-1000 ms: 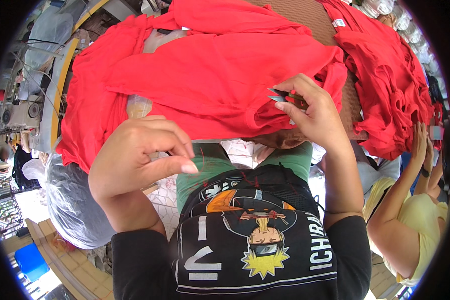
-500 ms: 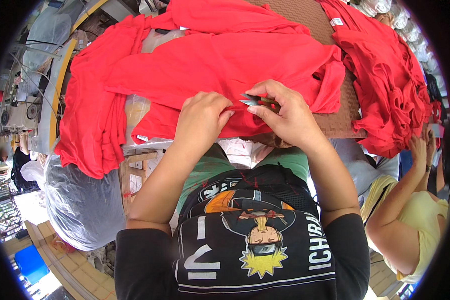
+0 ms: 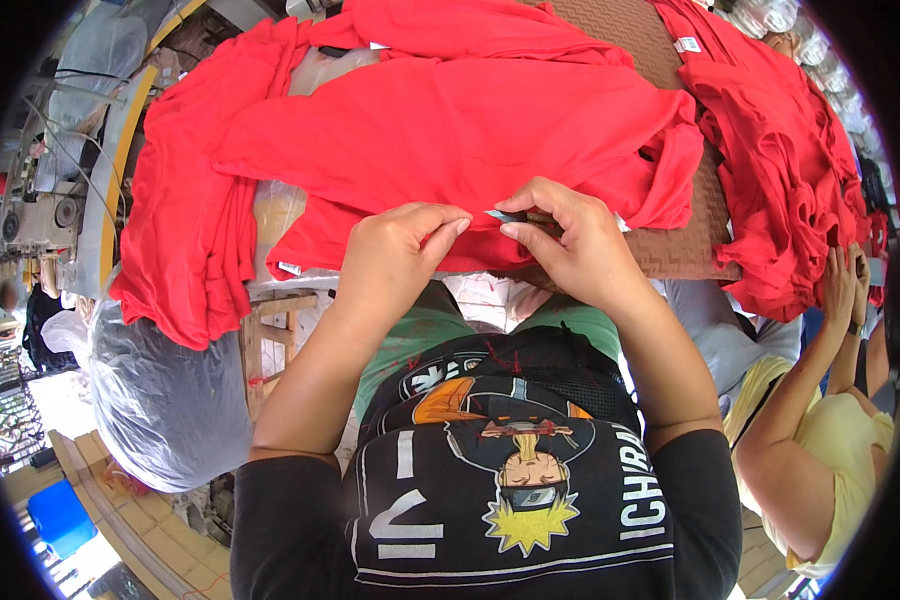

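A red garment (image 3: 460,120) lies spread on the table in front of me. My left hand (image 3: 395,250) is over its near edge, thumb and forefinger pinched together. What they pinch is too small to make out. Facing it, my right hand (image 3: 585,245) grips a small pair of thread snips (image 3: 506,215), mostly covered by the fingers. The blade tips point left toward my left fingertips and look pressed together. A small white label (image 3: 290,268) shows at the garment's lower left corner.
More red garments are heaped at the left (image 3: 185,200) and right (image 3: 780,170) of the brown textured tabletop (image 3: 660,255). A large plastic-wrapped bundle (image 3: 165,400) stands at left. A person in a yellow top (image 3: 830,470) works on the right, hands at the right heap.
The snips' blades have gone from spread to together. My left fingers have straightened into a pinch, and both hands have shifted slightly toward me.
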Action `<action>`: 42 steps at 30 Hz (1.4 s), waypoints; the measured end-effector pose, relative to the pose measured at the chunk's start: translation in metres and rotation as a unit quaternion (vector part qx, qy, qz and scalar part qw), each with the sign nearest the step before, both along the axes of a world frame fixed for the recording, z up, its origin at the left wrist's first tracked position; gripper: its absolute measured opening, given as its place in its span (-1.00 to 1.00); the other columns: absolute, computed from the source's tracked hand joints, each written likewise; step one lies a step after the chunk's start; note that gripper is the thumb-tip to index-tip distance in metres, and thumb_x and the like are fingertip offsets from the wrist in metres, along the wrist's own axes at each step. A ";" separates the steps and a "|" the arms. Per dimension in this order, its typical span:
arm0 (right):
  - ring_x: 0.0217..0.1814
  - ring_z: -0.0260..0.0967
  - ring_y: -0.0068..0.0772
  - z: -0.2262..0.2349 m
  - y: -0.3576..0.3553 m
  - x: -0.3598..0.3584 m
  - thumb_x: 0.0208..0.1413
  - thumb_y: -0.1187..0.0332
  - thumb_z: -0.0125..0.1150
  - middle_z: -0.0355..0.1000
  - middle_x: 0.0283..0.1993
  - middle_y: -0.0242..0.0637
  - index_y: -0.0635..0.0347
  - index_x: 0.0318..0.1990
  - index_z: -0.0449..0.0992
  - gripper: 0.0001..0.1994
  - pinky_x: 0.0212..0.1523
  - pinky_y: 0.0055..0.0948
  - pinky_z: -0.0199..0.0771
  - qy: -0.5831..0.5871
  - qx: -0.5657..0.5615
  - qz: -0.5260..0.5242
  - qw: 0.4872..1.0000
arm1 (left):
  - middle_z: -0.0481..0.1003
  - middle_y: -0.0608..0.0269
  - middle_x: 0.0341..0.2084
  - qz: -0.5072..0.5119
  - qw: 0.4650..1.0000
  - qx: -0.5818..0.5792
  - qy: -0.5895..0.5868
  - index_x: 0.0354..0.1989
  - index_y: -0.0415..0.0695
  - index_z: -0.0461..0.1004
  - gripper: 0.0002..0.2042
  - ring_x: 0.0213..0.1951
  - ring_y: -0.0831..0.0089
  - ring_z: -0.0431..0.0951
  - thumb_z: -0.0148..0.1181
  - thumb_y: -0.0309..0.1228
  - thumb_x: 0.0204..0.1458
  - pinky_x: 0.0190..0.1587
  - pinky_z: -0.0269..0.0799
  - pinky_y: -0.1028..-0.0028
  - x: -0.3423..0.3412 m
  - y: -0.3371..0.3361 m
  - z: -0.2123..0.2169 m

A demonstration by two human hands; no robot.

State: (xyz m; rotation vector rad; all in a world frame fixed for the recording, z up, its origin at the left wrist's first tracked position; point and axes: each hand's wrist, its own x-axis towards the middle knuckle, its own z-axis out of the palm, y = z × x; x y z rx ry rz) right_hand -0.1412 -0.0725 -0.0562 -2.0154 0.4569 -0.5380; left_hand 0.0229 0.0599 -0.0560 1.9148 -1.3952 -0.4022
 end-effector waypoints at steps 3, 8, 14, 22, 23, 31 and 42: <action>-0.29 0.49 -0.21 0.000 0.001 -0.001 0.01 0.51 0.26 0.47 -0.32 -0.15 0.29 -0.23 0.48 -0.85 -0.29 -0.36 0.45 0.002 -0.019 0.003 1.000 | 0.60 0.15 -0.42 0.014 0.999 -0.008 0.048 -0.27 -0.22 0.58 -0.89 -0.37 0.54 0.60 0.21 -0.47 0.10 -0.31 0.46 0.53 -0.003 -0.001 0.001; -0.30 0.46 -0.17 0.000 0.004 -0.002 0.00 0.52 0.25 0.45 -0.31 -0.14 0.28 -0.24 0.48 -0.85 -0.29 -0.35 0.43 -0.007 -0.005 -0.010 1.000 | 0.61 0.19 -0.42 0.025 0.997 -0.007 0.076 -0.23 -0.24 0.56 -0.88 -0.35 0.58 0.59 0.19 -0.48 0.12 -0.30 0.46 0.57 -0.007 -0.002 -0.001; -0.36 0.44 -0.23 -0.002 0.003 -0.006 0.01 0.52 0.26 0.44 -0.34 -0.16 0.29 -0.24 0.48 -0.85 -0.33 -0.36 0.41 -0.008 -0.016 -0.013 1.000 | 0.61 0.20 -0.42 0.009 0.999 -0.037 0.034 -0.22 -0.25 0.54 -0.88 -0.35 0.58 0.60 0.16 -0.49 0.14 -0.28 0.47 0.57 -0.009 -0.005 0.000; -0.33 0.48 -0.27 0.004 0.000 -0.008 0.01 0.52 0.27 0.45 -0.32 -0.16 0.30 -0.23 0.49 -0.84 -0.27 -0.42 0.46 0.006 0.022 -0.023 0.999 | 0.60 0.20 -0.43 0.014 0.998 -0.019 0.065 -0.20 -0.25 0.50 -0.89 -0.34 0.54 0.62 0.13 -0.49 0.16 -0.27 0.50 0.55 -0.012 -0.005 0.002; -0.32 0.48 -0.27 0.005 0.000 -0.008 0.01 0.52 0.27 0.45 -0.32 -0.15 0.30 -0.23 0.49 -0.84 -0.26 -0.41 0.46 0.009 0.017 -0.020 1.000 | 0.60 0.20 -0.43 0.013 0.997 -0.020 0.068 -0.20 -0.25 0.50 -0.89 -0.33 0.53 0.63 0.13 -0.49 0.16 -0.27 0.50 0.54 -0.012 -0.005 0.002; -0.26 0.48 -0.26 0.002 0.000 -0.007 0.01 0.51 0.26 0.42 -0.30 -0.14 0.31 -0.20 0.49 -0.82 -0.23 -0.40 0.46 -0.011 0.000 0.001 1.000 | 0.60 0.15 -0.43 0.011 0.999 0.000 0.033 -0.18 -0.23 0.49 -0.87 -0.32 0.48 0.64 0.14 -0.47 0.16 -0.27 0.51 0.52 -0.013 -0.008 0.006; -0.24 0.49 -0.18 0.007 -0.002 -0.011 0.01 0.47 0.27 0.47 -0.26 -0.11 0.30 -0.18 0.49 -0.79 -0.22 -0.37 0.46 0.027 0.009 -0.010 1.000 | 0.58 0.05 -0.38 -0.037 0.997 0.054 0.041 -0.11 -0.21 0.57 -0.76 -0.35 0.38 0.59 0.23 -0.38 0.08 -0.25 0.44 0.46 -0.007 -0.007 0.009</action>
